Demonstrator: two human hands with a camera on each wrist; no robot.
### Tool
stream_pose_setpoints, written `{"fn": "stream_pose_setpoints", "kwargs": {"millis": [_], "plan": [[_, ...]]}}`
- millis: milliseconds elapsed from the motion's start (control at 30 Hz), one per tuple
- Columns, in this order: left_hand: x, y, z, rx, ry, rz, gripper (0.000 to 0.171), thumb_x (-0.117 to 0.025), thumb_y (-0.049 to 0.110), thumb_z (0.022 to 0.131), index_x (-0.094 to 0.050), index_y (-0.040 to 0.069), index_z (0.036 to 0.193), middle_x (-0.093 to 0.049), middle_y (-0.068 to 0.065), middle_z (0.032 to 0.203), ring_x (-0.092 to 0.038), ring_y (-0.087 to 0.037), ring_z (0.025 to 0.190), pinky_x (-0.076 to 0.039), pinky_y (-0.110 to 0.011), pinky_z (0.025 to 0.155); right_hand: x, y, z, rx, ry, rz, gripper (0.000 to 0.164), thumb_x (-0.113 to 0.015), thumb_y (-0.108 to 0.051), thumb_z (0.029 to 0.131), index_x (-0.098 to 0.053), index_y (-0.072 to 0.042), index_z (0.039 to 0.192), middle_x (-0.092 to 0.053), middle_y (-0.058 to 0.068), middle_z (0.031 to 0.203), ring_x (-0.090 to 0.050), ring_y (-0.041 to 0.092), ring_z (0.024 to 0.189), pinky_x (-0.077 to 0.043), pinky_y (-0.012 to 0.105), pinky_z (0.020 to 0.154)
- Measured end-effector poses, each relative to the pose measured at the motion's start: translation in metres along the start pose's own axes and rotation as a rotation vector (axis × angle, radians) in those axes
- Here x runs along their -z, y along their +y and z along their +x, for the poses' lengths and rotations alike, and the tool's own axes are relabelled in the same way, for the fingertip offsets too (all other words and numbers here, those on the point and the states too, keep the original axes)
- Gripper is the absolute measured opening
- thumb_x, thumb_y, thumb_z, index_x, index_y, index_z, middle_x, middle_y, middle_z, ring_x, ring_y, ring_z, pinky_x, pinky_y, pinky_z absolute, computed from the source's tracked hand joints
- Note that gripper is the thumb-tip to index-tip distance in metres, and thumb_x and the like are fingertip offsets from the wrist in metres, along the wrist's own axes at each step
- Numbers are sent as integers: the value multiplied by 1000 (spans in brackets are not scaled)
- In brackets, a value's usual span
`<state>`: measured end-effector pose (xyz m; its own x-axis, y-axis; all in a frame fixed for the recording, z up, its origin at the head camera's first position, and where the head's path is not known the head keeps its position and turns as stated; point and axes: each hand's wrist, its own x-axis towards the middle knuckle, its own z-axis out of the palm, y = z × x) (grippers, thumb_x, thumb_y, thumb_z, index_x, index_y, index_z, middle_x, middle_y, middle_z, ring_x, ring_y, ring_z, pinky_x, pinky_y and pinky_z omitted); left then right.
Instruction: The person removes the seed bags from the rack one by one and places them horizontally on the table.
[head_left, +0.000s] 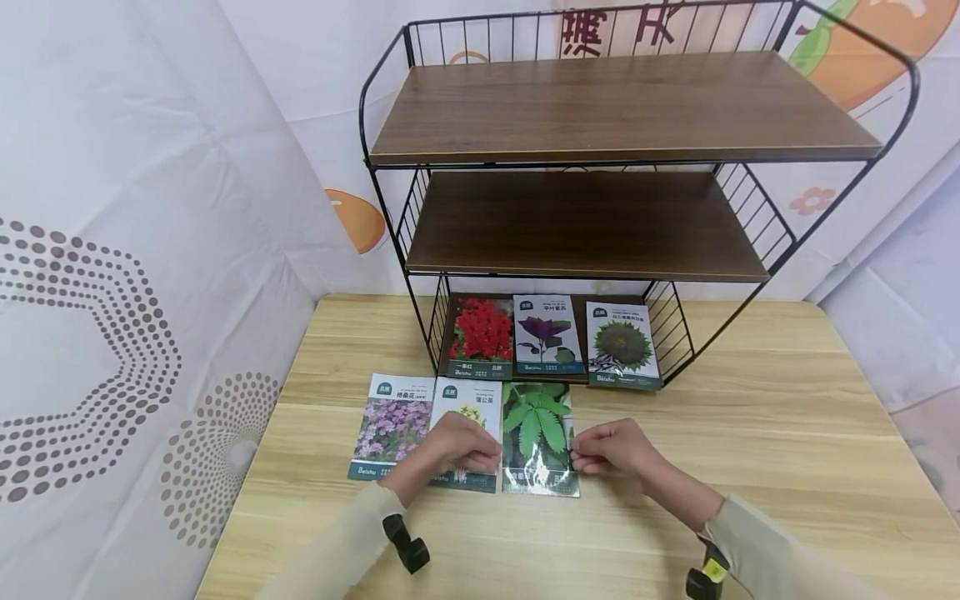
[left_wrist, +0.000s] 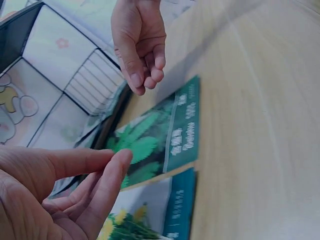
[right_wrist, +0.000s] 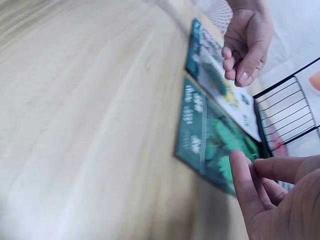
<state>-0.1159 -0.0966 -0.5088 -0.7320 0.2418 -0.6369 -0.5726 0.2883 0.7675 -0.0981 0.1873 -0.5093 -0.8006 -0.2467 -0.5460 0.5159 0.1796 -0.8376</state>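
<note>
A seed packet with green leaves [head_left: 537, 433] lies flat on the table before the rack. My left hand [head_left: 467, 443] hovers by its left edge, over the yellow-flower seed packet [head_left: 468, 392], which it partly covers. In the left wrist view, the left thumb and forefinger tips [left_wrist: 122, 156] come together with nothing between them. My right hand [head_left: 611, 447] is beside the right edge of the green-leaf packet. Its fingers [right_wrist: 245, 172] are loosely bent and hold nothing in the right wrist view. A purple-flower seed packet [head_left: 392, 425] lies farthest left in the row.
Behind the row stands a black wire rack with brown shelves [head_left: 592, 221]. On its bottom shelf are a red-flower packet [head_left: 482, 333], a purple-leaf packet [head_left: 547, 337] and a packet with a round seed head [head_left: 622, 346]. Wooden tabletop [head_left: 787, 433] extends to the right.
</note>
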Motion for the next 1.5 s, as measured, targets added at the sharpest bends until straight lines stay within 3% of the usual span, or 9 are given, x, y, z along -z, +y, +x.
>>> {"fn": "stream_pose_setpoints", "kwargs": {"millis": [267,400,600,733,900,1100,1300,1500], "plan": [[16,15,3,-65,125,-254,25,-71,0,92,-68,-12,113,-78,-13,87,-75,-11,70,-67,-25,72,-11,-26,16,45,15,24,34,-63,-2,98,-60,21,121,-77,19,95,-76,12,77,-67,27,79],[26,21,4,-86,182,-336,30,-65,0,96,-63,-16,122,-78,-12,88,-75,-11,73,-66,-23,75,-18,-39,25,52,20,43,35,-63,-4,99,-59,21,124,-77,18,96,-76,12,78,-67,27,79],[39,26,6,-67,308,-419,35,-60,3,100,-59,-13,131,-74,-23,111,-76,-14,83,-64,-32,92,-30,-56,41,41,40,103,38,-63,-5,100,-57,18,129,-78,11,93,-76,10,77,-66,27,81],[46,29,7,-38,360,-431,37,-59,5,102,-58,-7,136,-67,-27,129,-75,-21,101,-61,-31,97,-39,-62,52,51,58,140,38,-61,-4,101,-56,17,133,-77,18,101,-76,10,80,-66,24,80],[51,29,11,-21,389,-418,40,-57,4,102,-55,-6,141,-62,-27,133,-69,-26,114,-61,-26,96,-48,-67,63,43,78,143,39,-57,-8,104,-54,16,135,-73,24,115,-75,10,85,-65,23,85],[53,30,13,-25,409,-435,41,-56,3,102,-53,-6,142,-59,-26,136,-63,-29,121,-58,-28,105,-56,-71,71,16,108,146,41,-56,-9,104,-52,14,138,-68,27,125,-73,19,100,-60,36,103],[56,32,16,-32,385,-446,43,-53,2,102,-49,-8,144,-53,-26,142,-54,-35,131,-49,-34,116,-61,-73,77,-16,111,152,44,-52,-10,105,-47,13,143,-56,32,141,-58,39,131,-50,43,116],[56,33,19,-48,344,-445,44,-51,4,104,-47,-10,145,-49,-27,145,-49,-38,136,-45,-37,121,-62,-75,81,-39,91,166,44,-47,-9,106,-45,13,145,-51,33,145,-52,42,137,-46,44,120]]}}
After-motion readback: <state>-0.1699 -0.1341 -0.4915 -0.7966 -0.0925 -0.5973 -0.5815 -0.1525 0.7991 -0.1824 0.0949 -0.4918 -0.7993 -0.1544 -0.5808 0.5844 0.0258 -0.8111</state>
